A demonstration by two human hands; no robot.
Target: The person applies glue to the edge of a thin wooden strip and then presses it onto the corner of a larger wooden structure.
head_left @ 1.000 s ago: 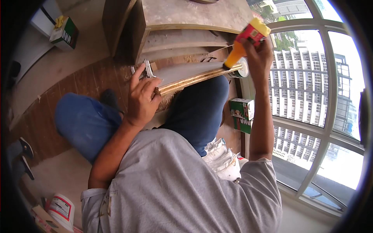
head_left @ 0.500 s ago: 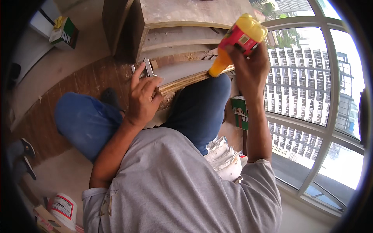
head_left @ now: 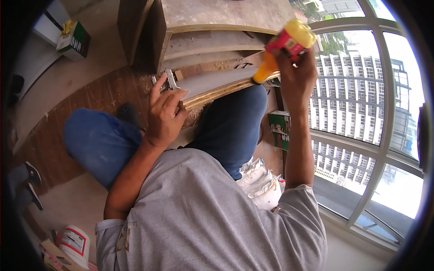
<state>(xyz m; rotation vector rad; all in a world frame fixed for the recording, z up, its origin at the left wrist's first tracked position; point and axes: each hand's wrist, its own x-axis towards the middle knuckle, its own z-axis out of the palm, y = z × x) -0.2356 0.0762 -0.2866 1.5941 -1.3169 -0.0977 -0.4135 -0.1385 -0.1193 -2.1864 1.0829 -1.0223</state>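
My right hand [head_left: 298,83] is closed around a squeeze bottle [head_left: 296,34] with a red label and yellow-orange contents. The bottle is tipped upside down, its dark nozzle at the edge of a plywood board [head_left: 221,92] toward the right end. The board has a pale grey face and a bare layered edge, and lies across by my right knee. At its left end, my left hand [head_left: 165,113] grips the corner between thumb and fingers, with the index finger stretched out. Just beyond that finger stands a silver metal piece [head_left: 172,80], its kind unclear.
A wooden cabinet frame [head_left: 217,16] stands ahead. Green boxes sit at the far left [head_left: 74,40] and beside my right knee [head_left: 279,128]. White sacks [head_left: 262,185] lie below that knee. Windows line the right. A white bucket [head_left: 74,246] and another person's feet [head_left: 34,185] are at left.
My right hand has moved the tipped bottle to the right and slightly away along the board's edge. The left hand stays at the board's left end.
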